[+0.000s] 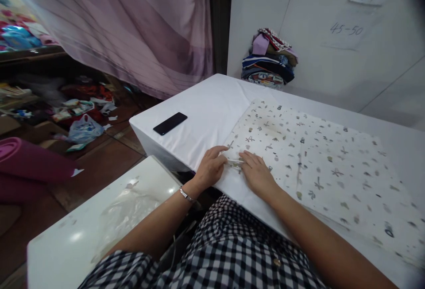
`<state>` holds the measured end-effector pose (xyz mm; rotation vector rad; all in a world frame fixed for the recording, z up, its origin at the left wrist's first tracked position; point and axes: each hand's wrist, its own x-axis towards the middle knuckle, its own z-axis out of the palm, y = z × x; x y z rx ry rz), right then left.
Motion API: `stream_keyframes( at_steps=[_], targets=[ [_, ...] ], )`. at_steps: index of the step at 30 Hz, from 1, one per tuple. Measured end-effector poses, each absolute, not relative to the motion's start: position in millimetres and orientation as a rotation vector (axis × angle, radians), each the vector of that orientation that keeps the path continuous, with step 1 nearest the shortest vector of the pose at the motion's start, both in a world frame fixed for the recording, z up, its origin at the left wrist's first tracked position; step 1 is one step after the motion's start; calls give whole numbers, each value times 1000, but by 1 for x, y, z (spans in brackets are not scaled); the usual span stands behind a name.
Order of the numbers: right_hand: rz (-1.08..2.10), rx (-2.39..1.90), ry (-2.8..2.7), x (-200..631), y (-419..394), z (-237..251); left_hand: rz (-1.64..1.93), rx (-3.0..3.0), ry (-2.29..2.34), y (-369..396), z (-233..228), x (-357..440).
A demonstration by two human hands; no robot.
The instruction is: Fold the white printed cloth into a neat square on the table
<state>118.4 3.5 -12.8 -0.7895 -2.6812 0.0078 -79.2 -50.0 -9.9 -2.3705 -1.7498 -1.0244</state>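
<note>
Printed cloth [318,165] lies flat on the white-covered table [212,103]: cream fabric with small scattered leaf and twig motifs, spread over most of the right half of the table. Its near-left corner sits at the table's front edge, right under both hands.

Left hand [210,167]: knuckles up, fingers curled down onto the cloth's left edge, fingertips pinching a small fold of fabric. Silver bracelet [186,195] on that wrist.

Right hand [257,174]: palm down, flat on the cloth, fingers together and pointing toward the left hand. Fingertips of the two hands nearly meet at the same small fold; cannot tell whether the right one grips it or only presses on it.

Black phone [170,123] lies face down on the table's left part, well apart from the cloth. Stack of folded fabrics [268,61] stands at the far edge against the white wall. Pale purple curtain [133,23] hangs behind on the left. Glossy white surface [99,222] sits lower, near-left of the table, with a clear plastic bag lying on it. Checked shirt [232,249] fills the bottom of the view.
</note>
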Motion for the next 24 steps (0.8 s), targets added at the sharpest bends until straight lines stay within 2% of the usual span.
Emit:
stream_keyframes(
  at_steps=[12,24],
  targets=[
    [40,-763,-2640,121,3,-16,-600,-2488,-1699,-44,-4,-81],
    [95,-723,-2645,121,-2,-22,-411,-2619,-1524,-45,7,-88]
  ],
)
